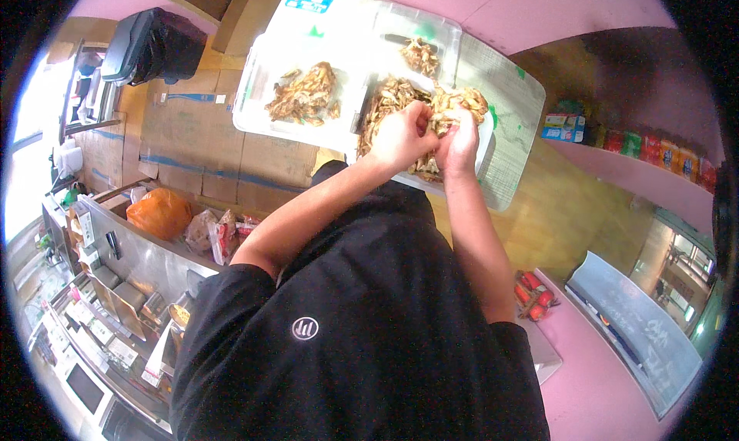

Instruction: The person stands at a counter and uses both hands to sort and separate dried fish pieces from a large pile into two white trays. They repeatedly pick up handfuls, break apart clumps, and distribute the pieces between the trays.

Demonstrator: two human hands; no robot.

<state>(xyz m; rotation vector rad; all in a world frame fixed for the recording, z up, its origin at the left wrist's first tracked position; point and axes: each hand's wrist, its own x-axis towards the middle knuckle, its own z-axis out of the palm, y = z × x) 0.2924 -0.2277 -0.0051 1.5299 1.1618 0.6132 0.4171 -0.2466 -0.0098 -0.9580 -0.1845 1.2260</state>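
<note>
My left hand [406, 134] is over a heap of shredded brown and cream food pieces [389, 97], its fingertips pinched close to my right hand. Paler pieces [462, 101] lie bunched at the fingers of my right hand [459, 146]; the food looks like torn mushroom or meat, and I cannot tell which. The hands meet over a white tray [417, 182]. To the left, another pile of pieces [309, 94] lies in a white plastic container [245, 103]. A small pile [421, 56] sits in a clear container [456, 25] behind the hands.
A table [511, 146] carries the containers. Flattened cardboard [190, 129] lies at the left, near a black-bagged bin [167, 45]. An orange plastic bag [159, 213] and other bags are in a box beside a steel counter. Packets [670, 155] line a pink shelf [641, 178] at the right.
</note>
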